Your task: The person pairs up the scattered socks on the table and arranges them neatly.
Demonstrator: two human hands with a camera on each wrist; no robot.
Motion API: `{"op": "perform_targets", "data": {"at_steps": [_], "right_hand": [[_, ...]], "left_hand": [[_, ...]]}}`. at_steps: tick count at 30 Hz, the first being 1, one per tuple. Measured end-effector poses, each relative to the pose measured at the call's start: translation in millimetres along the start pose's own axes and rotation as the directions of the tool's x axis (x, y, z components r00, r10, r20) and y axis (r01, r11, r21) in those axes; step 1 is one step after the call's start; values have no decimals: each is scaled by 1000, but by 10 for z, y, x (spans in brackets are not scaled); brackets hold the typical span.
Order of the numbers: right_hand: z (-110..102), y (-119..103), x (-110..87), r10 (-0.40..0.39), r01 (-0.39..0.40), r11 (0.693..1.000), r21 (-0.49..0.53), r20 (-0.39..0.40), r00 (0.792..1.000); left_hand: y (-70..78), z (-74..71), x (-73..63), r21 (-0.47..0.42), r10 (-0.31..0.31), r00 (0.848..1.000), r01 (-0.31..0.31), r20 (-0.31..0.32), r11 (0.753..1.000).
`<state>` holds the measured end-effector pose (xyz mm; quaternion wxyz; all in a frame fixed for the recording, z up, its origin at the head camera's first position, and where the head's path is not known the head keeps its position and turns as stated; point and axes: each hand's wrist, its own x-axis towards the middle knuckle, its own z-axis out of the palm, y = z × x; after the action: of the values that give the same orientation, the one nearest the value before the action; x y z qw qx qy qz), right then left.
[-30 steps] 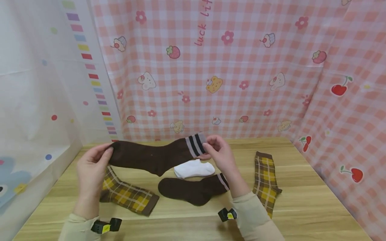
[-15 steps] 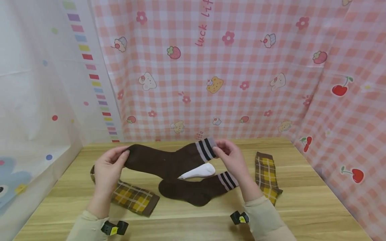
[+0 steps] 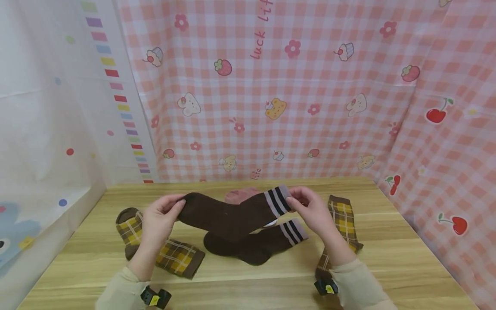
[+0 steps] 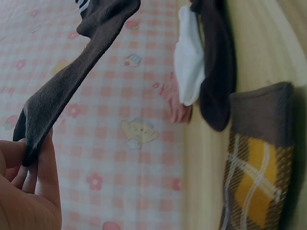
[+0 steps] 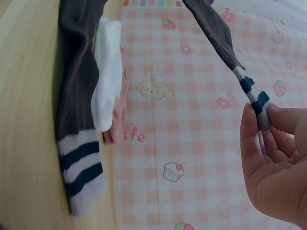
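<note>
A dark brown sock [image 3: 217, 215] with a striped grey and black cuff is stretched in the air between both hands. My left hand [image 3: 159, 217] pinches its toe end, which also shows in the left wrist view. At the cuff, my right hand [image 3: 311, 209] pinches the edge between thumb and fingers, as the right wrist view confirms. Below lies a second brown sock [image 3: 253, 252] with the same stripes, flat on the table, partly covered in the head view by the held one. Behind it are a white sock [image 4: 188, 57] and a pink sock [image 3: 241, 195], both largely hidden in the head view.
A yellow and brown plaid sock [image 3: 180, 258] lies at the left, partly behind the left forearm. Another plaid sock [image 3: 342, 219] lies at the right, partly behind the right forearm. Checked pink cloth [image 3: 248, 86] hangs behind the wooden table [image 3: 232, 292].
Both hands have moved right and slightly down, carrying the brown sock over its match. The pink sock has come into sight behind it, while the white one is now mostly covered.
</note>
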<state>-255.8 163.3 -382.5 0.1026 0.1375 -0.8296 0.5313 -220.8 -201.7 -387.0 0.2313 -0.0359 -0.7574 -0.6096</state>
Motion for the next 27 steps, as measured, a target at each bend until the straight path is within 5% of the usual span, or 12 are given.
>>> {"op": "perform_targets", "data": {"at_steps": [17,27], "right_hand": [[-169,226,-117,-20,30,996,-83,114,993],[-211,278,-140,29,-6,991,-135,170,985]], "left_hand": [[-211,291,-103,-44,-136,982,143,127,989],[-267,447,-169,38,-188,971,184,147,982]]}}
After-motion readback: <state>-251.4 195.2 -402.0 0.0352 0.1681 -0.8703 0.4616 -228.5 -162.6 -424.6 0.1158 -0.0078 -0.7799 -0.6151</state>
